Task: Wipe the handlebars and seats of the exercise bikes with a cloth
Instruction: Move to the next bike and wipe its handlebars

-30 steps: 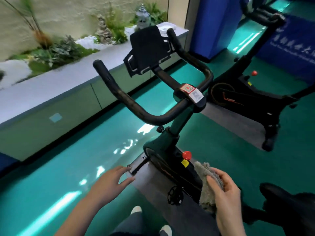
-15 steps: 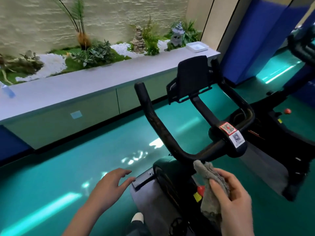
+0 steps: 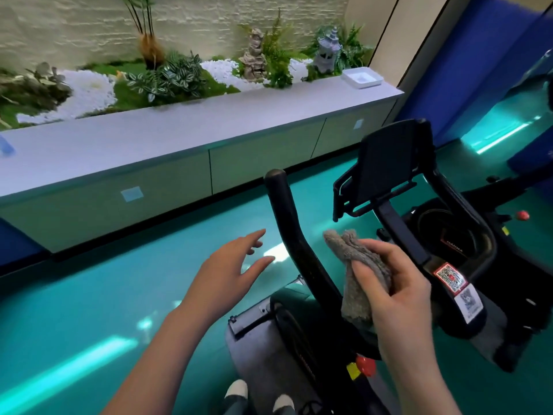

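Observation:
A black exercise bike stands right in front of me. Its left handlebar [image 3: 291, 232] rises between my two hands, and a black tablet holder [image 3: 389, 163] sits above the stem, which carries QR stickers [image 3: 452, 280]. My right hand [image 3: 395, 292] grips a bunched grey-brown cloth [image 3: 356, 265] just right of the left handlebar, not touching it. My left hand [image 3: 230, 274] hovers with relaxed, spread fingers to the left of that handlebar, holding nothing. The seat is out of view.
A long white counter [image 3: 185, 130] with cabinet fronts runs along the left, topped by a planter of plants, pebbles and stone ornaments. A second black bike [image 3: 466, 232] stands close on the right. A grey mat [image 3: 263, 360] lies under the bike on the teal floor. A blue padded wall is at the far right.
Both hands have risen toward the handlebar. The cloth in my right hand has come up from near the red knob to handlebar height. The view has tilted up and closed in.

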{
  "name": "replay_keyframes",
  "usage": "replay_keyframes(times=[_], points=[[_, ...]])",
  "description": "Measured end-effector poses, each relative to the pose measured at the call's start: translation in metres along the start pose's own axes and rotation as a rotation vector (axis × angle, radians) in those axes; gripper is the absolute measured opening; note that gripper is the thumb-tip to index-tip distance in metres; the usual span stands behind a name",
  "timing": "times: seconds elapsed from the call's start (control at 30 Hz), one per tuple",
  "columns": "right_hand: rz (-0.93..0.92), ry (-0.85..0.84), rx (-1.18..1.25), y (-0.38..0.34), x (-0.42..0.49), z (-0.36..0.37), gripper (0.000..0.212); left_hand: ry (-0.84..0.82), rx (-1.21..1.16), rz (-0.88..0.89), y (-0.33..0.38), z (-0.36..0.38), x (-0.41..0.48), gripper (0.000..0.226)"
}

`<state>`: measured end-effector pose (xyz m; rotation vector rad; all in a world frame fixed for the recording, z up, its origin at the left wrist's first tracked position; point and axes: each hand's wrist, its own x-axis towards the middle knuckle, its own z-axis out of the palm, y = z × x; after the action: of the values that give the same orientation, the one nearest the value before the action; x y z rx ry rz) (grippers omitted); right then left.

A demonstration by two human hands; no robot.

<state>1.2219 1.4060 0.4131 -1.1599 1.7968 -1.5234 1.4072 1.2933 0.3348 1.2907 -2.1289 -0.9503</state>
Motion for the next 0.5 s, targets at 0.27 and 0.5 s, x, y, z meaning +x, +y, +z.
replay_keyframes(times=[0.27,0.5], points=[[-0.272,-0.186,-0.025,-0.035,0.085,0.060,0.021,0.185,-0.223,-0.012,0.035,-0.011,0.041,0.064],[-0.322,-0.458,-0.426,-0.037,0.137,0.093,0.025,0.283,-0.466,-0.090,0.046,-0.001,0.050,0.046]])
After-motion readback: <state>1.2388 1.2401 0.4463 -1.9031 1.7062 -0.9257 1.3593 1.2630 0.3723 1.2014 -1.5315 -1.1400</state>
